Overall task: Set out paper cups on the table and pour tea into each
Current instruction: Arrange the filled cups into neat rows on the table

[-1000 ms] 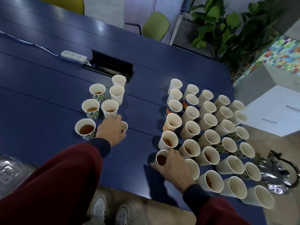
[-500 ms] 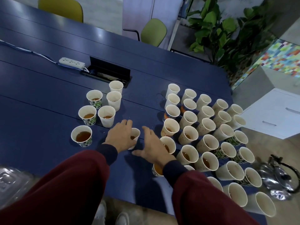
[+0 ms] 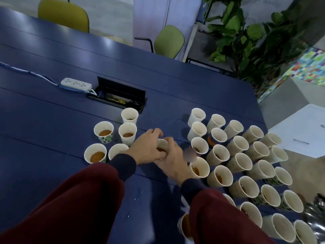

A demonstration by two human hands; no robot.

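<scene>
Both the left hand (image 3: pixel 146 148) and right hand (image 3: pixel 173 162) were cupped around one paper cup (image 3: pixel 162 144) of tea between the groups; thin-walled and crushable, it probably wanted gentle holding low down.

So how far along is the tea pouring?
Mostly done: many cups are set out on the table and most visibly hold tea. Both hands, left and right, hold one cup between the groups. Whether the far cups need filling is unclear.
</scene>
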